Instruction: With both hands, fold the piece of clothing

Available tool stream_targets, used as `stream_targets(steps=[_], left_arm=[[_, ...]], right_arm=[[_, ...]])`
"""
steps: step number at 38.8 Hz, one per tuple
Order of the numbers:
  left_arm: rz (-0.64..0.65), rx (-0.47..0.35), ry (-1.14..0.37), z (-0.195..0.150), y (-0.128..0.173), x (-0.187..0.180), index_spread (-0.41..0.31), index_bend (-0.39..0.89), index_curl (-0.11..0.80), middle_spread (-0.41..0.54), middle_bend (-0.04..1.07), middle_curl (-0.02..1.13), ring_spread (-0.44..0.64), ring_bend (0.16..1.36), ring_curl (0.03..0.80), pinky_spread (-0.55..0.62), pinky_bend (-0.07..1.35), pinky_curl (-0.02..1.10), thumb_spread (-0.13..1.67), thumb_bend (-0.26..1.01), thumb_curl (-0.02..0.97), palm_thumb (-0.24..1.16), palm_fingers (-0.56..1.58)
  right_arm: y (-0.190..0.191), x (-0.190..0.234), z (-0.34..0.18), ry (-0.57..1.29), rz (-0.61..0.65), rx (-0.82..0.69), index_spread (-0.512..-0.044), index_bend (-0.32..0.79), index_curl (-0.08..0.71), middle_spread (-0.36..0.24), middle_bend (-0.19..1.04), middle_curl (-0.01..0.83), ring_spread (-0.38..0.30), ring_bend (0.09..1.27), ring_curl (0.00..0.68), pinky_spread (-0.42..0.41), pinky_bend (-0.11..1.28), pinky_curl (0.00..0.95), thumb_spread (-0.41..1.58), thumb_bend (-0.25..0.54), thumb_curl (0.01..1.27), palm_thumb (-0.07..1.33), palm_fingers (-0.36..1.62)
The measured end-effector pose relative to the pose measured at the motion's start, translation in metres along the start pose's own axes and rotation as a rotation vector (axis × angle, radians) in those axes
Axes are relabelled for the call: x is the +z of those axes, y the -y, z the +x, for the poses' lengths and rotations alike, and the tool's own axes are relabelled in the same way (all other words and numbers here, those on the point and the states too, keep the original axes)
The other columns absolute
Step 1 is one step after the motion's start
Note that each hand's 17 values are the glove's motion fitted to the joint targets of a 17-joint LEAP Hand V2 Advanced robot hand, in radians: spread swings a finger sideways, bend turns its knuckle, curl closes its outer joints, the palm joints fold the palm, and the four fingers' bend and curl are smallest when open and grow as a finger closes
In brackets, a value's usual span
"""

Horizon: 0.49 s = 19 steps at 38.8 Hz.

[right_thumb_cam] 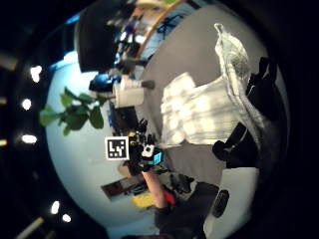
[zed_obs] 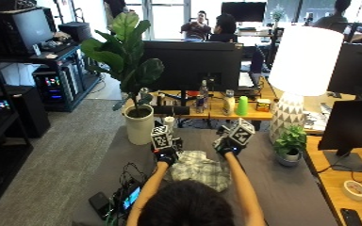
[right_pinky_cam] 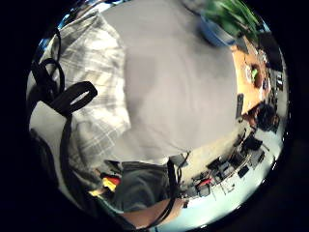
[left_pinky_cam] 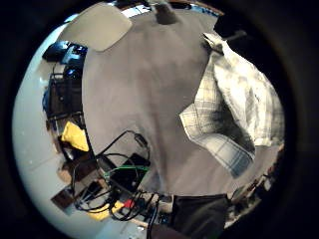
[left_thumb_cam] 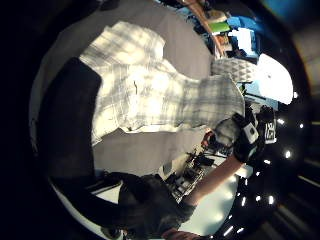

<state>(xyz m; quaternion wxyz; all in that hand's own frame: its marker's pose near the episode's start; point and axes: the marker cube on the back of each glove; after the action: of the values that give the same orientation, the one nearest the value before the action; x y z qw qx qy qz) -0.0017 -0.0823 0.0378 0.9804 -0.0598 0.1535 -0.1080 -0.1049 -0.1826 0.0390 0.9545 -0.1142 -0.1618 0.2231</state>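
A pale plaid shirt [zed_obs: 197, 170] hangs stretched between my two hands over the grey table [zed_obs: 287, 188], its lower part in front of my head. My left hand [zed_obs: 164, 153] pinches one upper corner and my right hand [zed_obs: 228, 146] grips the other. In the left thumb side palm view the shirt [left_thumb_cam: 150, 95] spreads out towards my right hand [left_thumb_cam: 243, 134], whose fingers are curled on the cloth. The right thumb side palm view shows the shirt [right_thumb_cam: 194, 113] running to my left hand [right_thumb_cam: 144, 149]. The shirt [left_pinky_cam: 234, 114] also droops over the table [left_pinky_cam: 144, 89], and it [right_pinky_cam: 96, 96] lies close beside the right palm.
A large potted plant [zed_obs: 137, 117] stands at the table's far left. A white lamp [zed_obs: 301, 61] and a small potted plant [zed_obs: 289, 147] stand at the far right. Electronics and cables [zed_obs: 121, 197] lie at the near left edge. A dark monitor [zed_obs: 190, 59] stands behind the table.
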Motion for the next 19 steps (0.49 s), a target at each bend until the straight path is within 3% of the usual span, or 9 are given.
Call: stream_targets(steps=[6, 10, 15, 19], left_arm=[[0.255, -0.108, -0.089, -0.027, 0.002, -0.037, -0.046, 0.18, 0.347, 0.09, 0.16, 0.3, 0.14, 0.62, 0.341, 0.18, 0.45, 0.35, 1.46, 0.12, 0.163, 0.04, 0.28], [0.419, -0.198, -0.125, -0.047, -0.004, -0.062, -0.051, 0.2, 0.36, 0.094, 0.15, 0.29, 0.12, 0.61, 0.332, 0.15, 0.44, 0.34, 1.5, 0.11, 0.15, 0.01, 0.35], [0.379, -0.183, -0.158, -0.054, -0.016, -0.07, -0.054, 0.2, 0.377, 0.095, 0.15, 0.29, 0.11, 0.6, 0.331, 0.13, 0.41, 0.34, 1.54, 0.11, 0.143, 0.01, 0.4], [0.376, -0.151, -0.183, -0.06, -0.012, -0.068, -0.055, 0.19, 0.385, 0.095, 0.15, 0.3, 0.1, 0.59, 0.332, 0.12, 0.39, 0.34, 1.56, 0.11, 0.137, -0.01, 0.41]], right_arm=[[-0.088, 0.063, -0.11, 0.026, -0.221, 0.009, -0.199, 0.16, 0.34, -0.139, 0.39, 0.535, -0.239, 0.64, 0.485, -0.273, 0.66, 0.451, 0.41, -0.029, 0.69, 1.07, 1.26], [-0.109, 0.135, -0.155, 0.057, -0.296, -0.049, -0.198, 0.13, 0.343, -0.143, 0.4, 0.54, -0.239, 0.66, 0.491, -0.279, 0.67, 0.457, 0.37, -0.03, 0.7, 1.07, 1.24], [-0.12, 0.189, -0.176, 0.063, -0.333, -0.076, -0.198, 0.1, 0.334, -0.143, 0.42, 0.55, -0.237, 0.68, 0.5, -0.276, 0.69, 0.467, 0.33, -0.029, 0.72, 1.07, 1.22], [-0.114, 0.22, -0.186, 0.042, -0.282, -0.226, -0.192, -0.01, 0.28, -0.135, 0.42, 0.547, -0.231, 0.71, 0.506, -0.278, 0.73, 0.473, 0.33, -0.033, 0.72, 1.06, 1.1]])
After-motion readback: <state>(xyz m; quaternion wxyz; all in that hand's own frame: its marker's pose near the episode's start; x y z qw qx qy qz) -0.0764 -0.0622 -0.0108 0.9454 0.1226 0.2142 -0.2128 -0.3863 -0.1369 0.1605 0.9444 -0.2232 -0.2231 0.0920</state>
